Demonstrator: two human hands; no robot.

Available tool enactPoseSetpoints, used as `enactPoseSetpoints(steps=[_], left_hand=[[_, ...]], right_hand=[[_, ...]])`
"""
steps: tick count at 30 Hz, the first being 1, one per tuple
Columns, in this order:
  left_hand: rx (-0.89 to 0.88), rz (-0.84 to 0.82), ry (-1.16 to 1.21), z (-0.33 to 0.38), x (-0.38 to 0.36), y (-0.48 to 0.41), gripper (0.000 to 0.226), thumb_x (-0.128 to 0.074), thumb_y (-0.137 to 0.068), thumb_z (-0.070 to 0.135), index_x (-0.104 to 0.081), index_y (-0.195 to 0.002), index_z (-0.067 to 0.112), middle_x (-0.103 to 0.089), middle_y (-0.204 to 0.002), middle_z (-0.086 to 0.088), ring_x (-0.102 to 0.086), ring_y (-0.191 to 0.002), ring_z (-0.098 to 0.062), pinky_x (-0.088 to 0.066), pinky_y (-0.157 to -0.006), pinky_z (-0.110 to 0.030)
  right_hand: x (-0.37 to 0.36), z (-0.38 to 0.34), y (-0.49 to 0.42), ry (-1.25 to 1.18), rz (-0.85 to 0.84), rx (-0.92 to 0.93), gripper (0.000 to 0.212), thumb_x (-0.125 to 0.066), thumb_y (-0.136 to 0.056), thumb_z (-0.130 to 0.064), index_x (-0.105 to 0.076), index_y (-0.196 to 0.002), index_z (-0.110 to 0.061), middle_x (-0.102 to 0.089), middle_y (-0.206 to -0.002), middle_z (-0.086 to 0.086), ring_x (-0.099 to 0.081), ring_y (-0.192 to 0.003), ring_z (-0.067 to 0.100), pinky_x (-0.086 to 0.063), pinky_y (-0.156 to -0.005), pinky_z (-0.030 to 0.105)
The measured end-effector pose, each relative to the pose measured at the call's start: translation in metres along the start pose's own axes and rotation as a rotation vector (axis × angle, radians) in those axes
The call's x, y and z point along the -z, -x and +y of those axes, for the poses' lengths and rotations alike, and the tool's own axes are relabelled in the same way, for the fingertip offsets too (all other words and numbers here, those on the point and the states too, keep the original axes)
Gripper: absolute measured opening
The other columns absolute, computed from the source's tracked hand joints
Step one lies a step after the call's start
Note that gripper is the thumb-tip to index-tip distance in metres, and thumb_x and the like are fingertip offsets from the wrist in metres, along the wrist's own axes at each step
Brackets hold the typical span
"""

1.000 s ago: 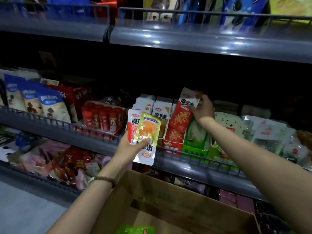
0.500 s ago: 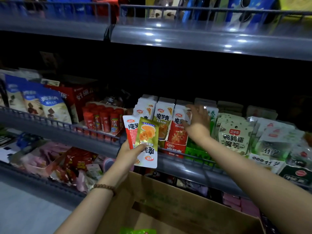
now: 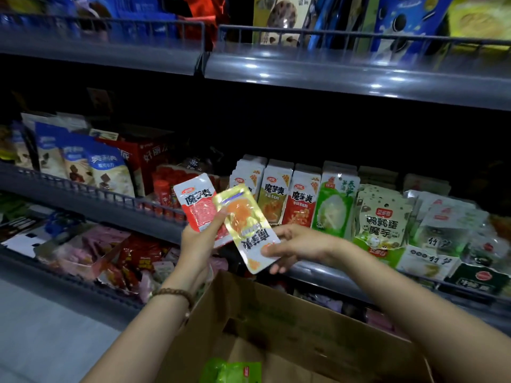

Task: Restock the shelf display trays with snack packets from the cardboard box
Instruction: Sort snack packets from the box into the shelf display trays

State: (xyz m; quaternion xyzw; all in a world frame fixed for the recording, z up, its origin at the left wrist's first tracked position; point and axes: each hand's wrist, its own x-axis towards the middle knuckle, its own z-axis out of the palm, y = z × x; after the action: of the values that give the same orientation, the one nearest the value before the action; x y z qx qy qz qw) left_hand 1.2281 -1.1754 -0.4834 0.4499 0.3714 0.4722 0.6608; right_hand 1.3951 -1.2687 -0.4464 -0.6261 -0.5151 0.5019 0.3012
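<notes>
My left hand (image 3: 197, 241) holds two snack packets fanned out in front of the middle shelf: a red packet (image 3: 197, 204) behind and a yellow packet (image 3: 249, 228) upside down in front. My right hand (image 3: 297, 243) pinches the lower right corner of the yellow packet, thumb on its face and fingers behind. The open cardboard box (image 3: 276, 322) sits below my arms, with a green packet (image 3: 232, 371) inside. On the shelf behind stand display trays of upright packets: an orange row (image 3: 273, 194), a red row (image 3: 302, 200) and a green row (image 3: 334, 205).
The middle shelf's wire rail (image 3: 96, 193) runs along its front edge. Blue-and-white bags (image 3: 107, 172) and a red carton (image 3: 150, 156) stand at left. Speckled green packets (image 3: 380, 217) fill the right. An upper shelf (image 3: 331, 76) overhangs. Loose packets (image 3: 132, 255) crowd the lower shelf.
My right hand left the red row on the shelf, came back down and took hold of the yellow packet. The packet it placed stays upright in the row. My left hand rose slightly.
</notes>
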Motion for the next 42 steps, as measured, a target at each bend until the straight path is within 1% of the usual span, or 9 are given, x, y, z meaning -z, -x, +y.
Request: enactPoseSetpoints(steps=[3, 7, 11, 16, 19, 29, 35, 38, 42], left_hand=[[0.021, 0.021, 0.016, 0.002, 0.011, -0.002, 0.026, -0.073, -0.079, 0.019, -0.067, -0.104, 0.013, -0.071, -0.105, -0.009, -0.068, -0.095, -0.024, -0.052, -0.09, -0.041], [0.074, -0.02, 0.049, -0.005, 0.004, 0.004, 0.025, -0.073, -0.079, 0.009, -0.065, -0.102, 0.007, -0.072, -0.097, -0.014, -0.068, -0.082, -0.026, -0.05, -0.079, -0.038], [0.059, -0.01, 0.002, -0.014, -0.006, 0.003, 0.024, -0.074, -0.079, 0.011, -0.065, -0.101, 0.012, -0.072, -0.1, -0.01, -0.068, -0.091, -0.027, -0.053, -0.086, -0.043], [-0.002, 0.017, -0.137, -0.018, -0.004, -0.007, 0.033, -0.068, -0.086, 0.019, -0.06, -0.116, 0.009, -0.069, -0.108, -0.008, -0.066, -0.093, -0.021, -0.054, -0.079, -0.035], [-0.019, -0.009, -0.177, -0.017, -0.002, -0.012, 0.032, -0.066, -0.087, 0.016, -0.058, -0.117, 0.009, -0.067, -0.105, -0.006, -0.065, -0.084, -0.015, -0.049, -0.065, -0.024], [-0.056, -0.116, -0.273, -0.021, -0.002, -0.018, 0.024, -0.059, -0.092, 0.023, -0.062, -0.112, 0.01, -0.07, -0.101, -0.004, -0.067, -0.088, -0.017, -0.05, -0.062, -0.019], [-0.126, -0.167, -0.329, -0.019, 0.004, -0.02, 0.04, -0.066, -0.086, 0.024, -0.052, -0.122, 0.02, -0.068, -0.108, -0.001, -0.066, -0.097, -0.016, -0.054, -0.086, -0.036], [-0.157, -0.203, -0.277, -0.016, 0.003, -0.016, 0.052, -0.065, -0.086, 0.021, -0.04, -0.131, 0.026, -0.065, -0.111, 0.002, -0.066, -0.097, -0.013, -0.056, -0.08, -0.031], [-0.199, -0.329, -0.259, -0.014, -0.005, -0.005, 0.057, -0.061, -0.089, 0.02, -0.031, -0.13, 0.043, -0.06, -0.117, 0.012, -0.063, -0.102, -0.009, -0.055, -0.08, -0.026]], right_hand=[[0.015, -0.007, 0.008, 0.077, 0.135, 0.038, 0.013, -0.062, -0.089, -0.015, -0.064, -0.101, -0.014, -0.072, -0.092, 0.001, -0.068, -0.069, 0.007, -0.054, -0.059, 0.016], [0.012, -0.001, -0.004, -0.355, 0.557, 0.127, 0.008, -0.062, -0.09, -0.017, -0.064, -0.096, -0.015, -0.07, -0.09, 0.001, -0.064, -0.062, 0.003, -0.052, -0.055, 0.016], [0.011, -0.001, -0.014, -0.455, 0.497, 0.097, 0.031, -0.063, -0.085, -0.003, -0.056, -0.115, -0.006, -0.066, -0.1, 0.006, -0.065, -0.081, 0.015, -0.057, -0.058, 0.019], [0.065, -0.02, -0.022, -0.128, 0.841, 0.27, 0.048, -0.066, -0.083, -0.003, -0.047, -0.127, -0.002, -0.06, -0.115, 0.01, -0.065, -0.075, 0.007, -0.054, -0.055, 0.015], [0.105, -0.034, -0.038, 0.246, 1.032, 0.287, 0.048, -0.067, -0.085, -0.013, -0.051, -0.128, 0.0, -0.057, -0.128, 0.012, -0.061, -0.109, 0.023, -0.053, -0.085, 0.035], [0.09, -0.025, -0.095, 0.912, 0.902, 0.135, 0.053, -0.064, -0.088, -0.022, -0.044, -0.137, -0.024, -0.054, -0.135, 0.006, -0.055, -0.116, 0.029, -0.046, -0.089, 0.034], [0.076, -0.01, -0.103, 1.084, 0.979, 0.161, 0.062, -0.066, -0.085, -0.02, -0.038, -0.14, -0.026, -0.039, -0.142, 0.005, -0.034, -0.131, 0.026, -0.03, -0.105, 0.036], [0.053, -0.011, -0.087, 0.742, 1.057, 0.334, 0.045, -0.062, -0.089, -0.027, -0.048, -0.13, -0.018, -0.045, -0.125, 0.002, -0.043, -0.116, 0.021, -0.039, -0.097, 0.033], [0.009, -0.009, -0.049, -0.145, 0.512, 0.263, 0.029, -0.05, -0.095, -0.029, -0.059, -0.115, -0.01, -0.065, -0.094, 0.002, -0.063, -0.073, 0.014, -0.054, -0.066, 0.019]])
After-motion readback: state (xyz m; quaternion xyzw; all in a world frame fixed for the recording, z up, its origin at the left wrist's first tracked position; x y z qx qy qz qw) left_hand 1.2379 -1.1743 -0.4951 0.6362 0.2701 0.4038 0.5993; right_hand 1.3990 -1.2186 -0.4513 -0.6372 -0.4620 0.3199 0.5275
